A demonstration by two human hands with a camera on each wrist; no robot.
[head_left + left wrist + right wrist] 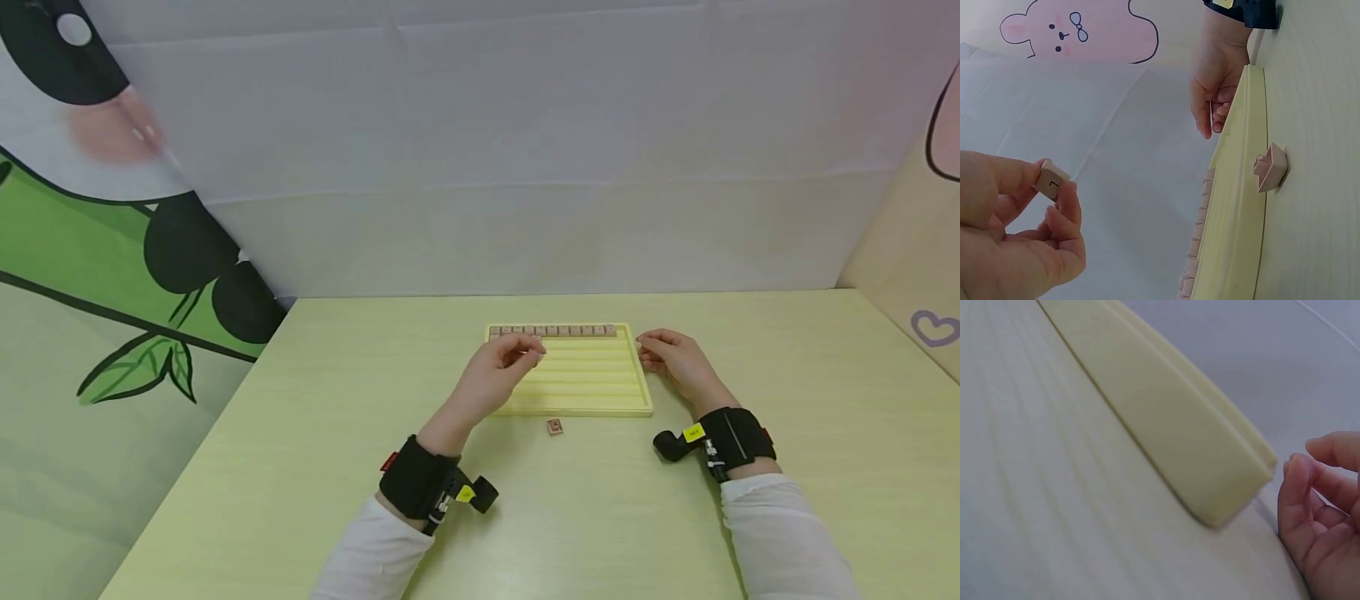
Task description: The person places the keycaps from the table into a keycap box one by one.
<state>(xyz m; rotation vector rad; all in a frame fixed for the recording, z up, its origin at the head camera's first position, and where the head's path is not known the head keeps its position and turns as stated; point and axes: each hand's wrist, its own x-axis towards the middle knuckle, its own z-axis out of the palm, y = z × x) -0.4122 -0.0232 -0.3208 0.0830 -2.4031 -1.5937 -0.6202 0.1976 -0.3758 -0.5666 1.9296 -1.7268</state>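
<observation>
My left hand (pixel 495 375) is raised over the left side of a pale yellow ridged tray (pixel 581 389). Between thumb and fingertips it pinches a small pinkish keycap (pixel 1051 180) with a dark L-like mark. A row of similar keycaps (pixel 573 331) lines the tray's far edge; part of the tray behind my left hand is hidden. One loose keycap (pixel 554 427) lies on the table just in front of the tray, its hollow underside showing. My right hand (pixel 681 367) is beside the tray's right edge, fingers loosely bent, holding nothing visible.
The tray rests on a light wood-grain table (pixel 600 517). Behind the table hangs a pale wall cloth (pixel 525 167), with a printed cartoon panel (pixel 112 250) to the left. Each wrist wears a black strap with a small camera.
</observation>
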